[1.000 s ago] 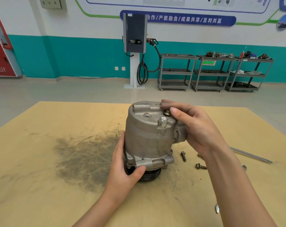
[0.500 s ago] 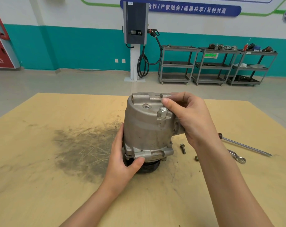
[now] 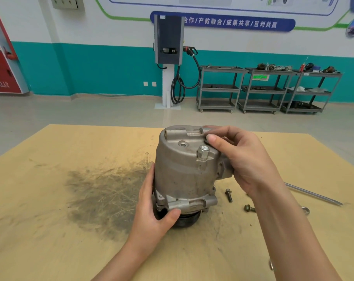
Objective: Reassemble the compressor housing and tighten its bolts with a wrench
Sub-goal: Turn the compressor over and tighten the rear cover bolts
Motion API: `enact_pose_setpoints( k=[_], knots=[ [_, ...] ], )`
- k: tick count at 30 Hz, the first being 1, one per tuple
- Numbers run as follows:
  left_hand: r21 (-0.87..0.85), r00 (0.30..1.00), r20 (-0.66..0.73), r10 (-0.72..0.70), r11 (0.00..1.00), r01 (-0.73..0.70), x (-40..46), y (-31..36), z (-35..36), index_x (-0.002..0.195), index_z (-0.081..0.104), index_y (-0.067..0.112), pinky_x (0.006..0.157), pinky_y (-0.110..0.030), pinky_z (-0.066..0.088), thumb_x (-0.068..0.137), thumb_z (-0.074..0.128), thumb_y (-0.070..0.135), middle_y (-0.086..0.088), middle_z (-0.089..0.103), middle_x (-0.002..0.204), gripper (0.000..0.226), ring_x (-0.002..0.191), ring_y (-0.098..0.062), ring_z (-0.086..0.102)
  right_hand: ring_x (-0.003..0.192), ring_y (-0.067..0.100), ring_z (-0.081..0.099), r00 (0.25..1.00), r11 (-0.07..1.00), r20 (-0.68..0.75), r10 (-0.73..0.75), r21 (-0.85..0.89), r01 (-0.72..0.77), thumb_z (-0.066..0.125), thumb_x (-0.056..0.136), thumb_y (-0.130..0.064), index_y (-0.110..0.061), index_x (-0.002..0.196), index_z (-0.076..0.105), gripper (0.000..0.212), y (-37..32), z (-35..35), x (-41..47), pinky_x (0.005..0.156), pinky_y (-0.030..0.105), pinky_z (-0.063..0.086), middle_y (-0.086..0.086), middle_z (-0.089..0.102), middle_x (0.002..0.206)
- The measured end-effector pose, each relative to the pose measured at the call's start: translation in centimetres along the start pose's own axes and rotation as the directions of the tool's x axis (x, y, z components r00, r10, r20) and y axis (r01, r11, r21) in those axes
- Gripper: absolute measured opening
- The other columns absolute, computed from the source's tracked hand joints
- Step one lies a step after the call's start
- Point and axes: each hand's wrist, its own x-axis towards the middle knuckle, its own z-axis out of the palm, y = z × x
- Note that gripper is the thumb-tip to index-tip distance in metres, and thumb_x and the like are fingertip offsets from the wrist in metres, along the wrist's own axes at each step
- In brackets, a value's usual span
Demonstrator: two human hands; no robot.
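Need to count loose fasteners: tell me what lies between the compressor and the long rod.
Head view: two loose bolts on the table, between compressor and rod.

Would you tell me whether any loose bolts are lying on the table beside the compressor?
Yes, two loose bolts lie on the wooden table just right of the compressor.

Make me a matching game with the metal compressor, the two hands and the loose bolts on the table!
Things:
1. left hand
2. right hand
3. loose bolts
4. compressor

Places:
A. lying on the table
B. gripping the compressor's lower bracket
C. fingers pinching at the compressor's top
D. standing upright between both hands

Pairs: 1-B, 2-C, 3-A, 4-D
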Motion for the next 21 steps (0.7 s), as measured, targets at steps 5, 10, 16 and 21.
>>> enact_pose_setpoints(
  k=[5, 10, 16, 21],
  knots=[
    [-0.007, 1.0, 0.004, -0.001, 1.0, 0.001, 0.0, 0.2, 0.0, 0.151, 0.02, 0.047, 0.121, -0.054, 0.029, 0.063, 0.073, 0.082, 0.014, 0.032, 0.161, 0.109, 0.149, -0.013, 0.033, 0.101, 0.015, 0.065, 0.993, 0.989, -0.109, -0.049, -0.146, 0.032, 0.077, 0.079, -0.024, -0.014, 0.089, 0.066, 0.017, 0.3, 0.9, -0.1, 0.081, 0.036, 0.055, -0.001, 0.069, 0.106],
    [0.013, 1.0, 0.003, 0.012, 1.0, -0.012, 0.0, 0.4, 0.0, 0.15, 0.021, 0.047, 0.122, -0.05, 0.03, 0.063, 0.071, 0.083, 0.02, 0.033, 0.159, 0.107, 0.148, -0.008, 0.033, 0.09, 0.014, 0.065, 0.999, 0.999, 0.023, -0.035, -0.024, 0.035, 0.064, 0.089, -0.014, -0.015, 0.093, 0.069, 0.006, -0.6, 0.0, -0.6, 0.085, 0.04, 0.052, -0.002, 0.071, 0.092],
    [0.015, 1.0, 0.001, 0.02, 1.0, -0.02, -0.1, 0.5, 0.0, 0.149, 0.021, 0.048, 0.121, -0.049, 0.031, 0.067, 0.074, 0.067, 0.021, 0.035, 0.158, 0.099, 0.147, -0.006, 0.035, 0.102, 0.016, 0.066, 0.996, 1.0, 0.084, -0.016, 0.017, 0.014, 0.058, 0.091, -0.001, -0.016, 0.091, 0.073, 0.021, -0.6, -0.4, -0.5, 0.092, 0.037, 0.052, 0.001, 0.074, 0.105],
    [0.007, 1.0, 0.002, 0.015, 1.0, -0.015, -0.1, 0.6, 0.1, 0.149, 0.021, 0.048, 0.121, -0.051, 0.031, 0.062, 0.07, 0.084, 0.019, 0.034, 0.159, 0.106, 0.148, -0.01, 0.034, 0.093, 0.016, 0.067, 0.997, 1.0, 0.068, -0.019, -0.005, 0.019, 0.062, 0.089, -0.002, -0.016, 0.085, 0.072, 0.018, -0.3, -0.3, -0.3, 0.084, 0.032, 0.054, -0.001, 0.074, 0.096]
  ],
)
